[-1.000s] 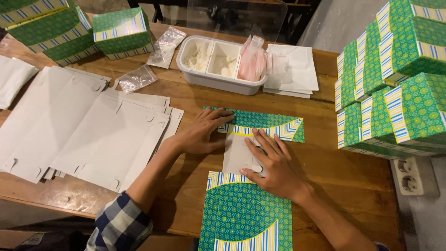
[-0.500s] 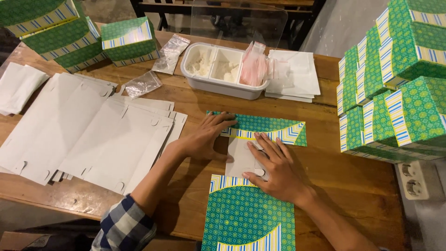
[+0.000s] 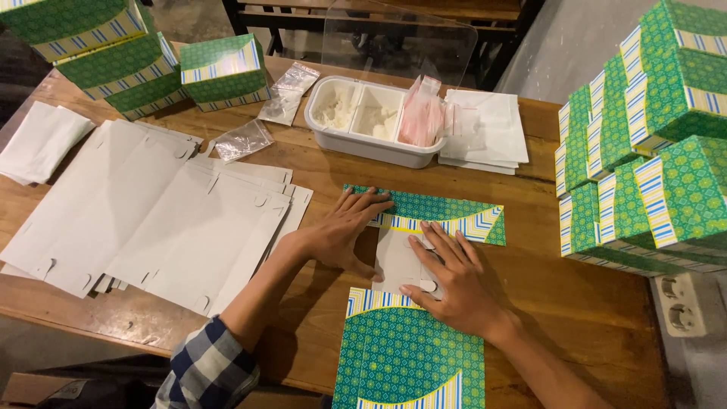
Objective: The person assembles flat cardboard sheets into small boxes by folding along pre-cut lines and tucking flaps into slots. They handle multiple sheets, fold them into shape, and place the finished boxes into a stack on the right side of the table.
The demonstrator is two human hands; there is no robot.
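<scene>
Folding step: left hand [image 3: 341,231] and right hand [image 3: 454,284], fingers spread flat, holding nothing, press green patterned flat cardboard box blank [image 3: 424,303], frame centre, wooden tabletop [image 3: 591,318]. Crease likely needs firm pressure.

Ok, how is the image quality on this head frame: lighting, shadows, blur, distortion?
Head view: warm, dim light; soft shadows under the left hand and right hand on the flat green box blank; mostly sharp, no motion blur; wide-angle bending tilts the stacked green boxes at the edge; no strong glare on the wooden table.
</scene>
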